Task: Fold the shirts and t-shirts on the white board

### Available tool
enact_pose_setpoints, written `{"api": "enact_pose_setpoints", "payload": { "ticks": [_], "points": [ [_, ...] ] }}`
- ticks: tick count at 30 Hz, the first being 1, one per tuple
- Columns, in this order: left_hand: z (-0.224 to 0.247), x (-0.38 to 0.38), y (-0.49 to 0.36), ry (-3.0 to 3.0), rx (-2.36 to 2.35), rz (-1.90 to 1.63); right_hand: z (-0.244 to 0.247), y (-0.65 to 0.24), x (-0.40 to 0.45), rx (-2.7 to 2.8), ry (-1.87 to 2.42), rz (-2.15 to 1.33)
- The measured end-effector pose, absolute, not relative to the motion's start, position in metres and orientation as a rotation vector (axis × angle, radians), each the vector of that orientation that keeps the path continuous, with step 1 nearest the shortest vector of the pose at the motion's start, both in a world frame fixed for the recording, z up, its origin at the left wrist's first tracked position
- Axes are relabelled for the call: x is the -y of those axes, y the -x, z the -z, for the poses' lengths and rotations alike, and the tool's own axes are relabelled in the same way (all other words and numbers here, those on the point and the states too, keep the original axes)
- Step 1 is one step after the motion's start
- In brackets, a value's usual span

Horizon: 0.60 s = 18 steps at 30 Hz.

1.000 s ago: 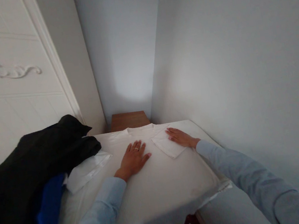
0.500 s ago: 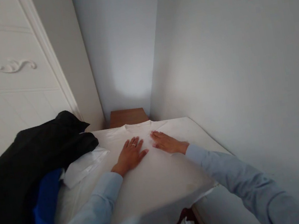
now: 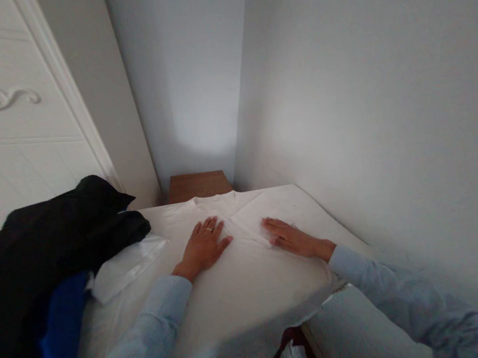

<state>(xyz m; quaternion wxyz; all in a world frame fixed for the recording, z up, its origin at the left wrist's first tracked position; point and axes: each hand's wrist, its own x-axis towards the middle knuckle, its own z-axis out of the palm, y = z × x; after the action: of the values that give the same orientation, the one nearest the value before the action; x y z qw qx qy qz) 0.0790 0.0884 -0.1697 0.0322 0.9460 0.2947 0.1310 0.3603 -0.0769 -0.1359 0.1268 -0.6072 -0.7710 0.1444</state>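
Observation:
A white T-shirt (image 3: 238,288) lies spread over the table, its neckline at the far edge and its lower hem hanging over the near edge. My left hand (image 3: 203,245) rests palm down on the shirt's upper part, fingers stretched out, a ring on one finger. To the right, my right hand (image 3: 293,237) also lies flat on the cloth with its fingers extended. Creases run across the shirt between the hands and up toward the right shoulder. Neither hand grips anything.
At the left lies a heap of black clothing (image 3: 51,251), with a blue garment (image 3: 65,339) and a white piece of cloth (image 3: 128,266) beside it. A wooden cabinet (image 3: 198,185) stands behind the table. A grey wall (image 3: 368,110) borders the right side; a white panelled door (image 3: 2,144) stands left.
My right hand has slid right and slightly toward me across the shirt, and creases now show there. The left hand has stayed nearly in place. The view has shifted slightly.

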Motion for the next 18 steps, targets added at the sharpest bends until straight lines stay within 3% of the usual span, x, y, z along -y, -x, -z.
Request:
{"api": "enact_pose_setpoints", "payload": {
  "ticks": [18],
  "points": [
    [0.143, -0.087, -0.043, -2.908, -1.013, -0.133, 0.151, -0.404, 0.108, 2.259, 1.995, -0.262]
  ]
}}
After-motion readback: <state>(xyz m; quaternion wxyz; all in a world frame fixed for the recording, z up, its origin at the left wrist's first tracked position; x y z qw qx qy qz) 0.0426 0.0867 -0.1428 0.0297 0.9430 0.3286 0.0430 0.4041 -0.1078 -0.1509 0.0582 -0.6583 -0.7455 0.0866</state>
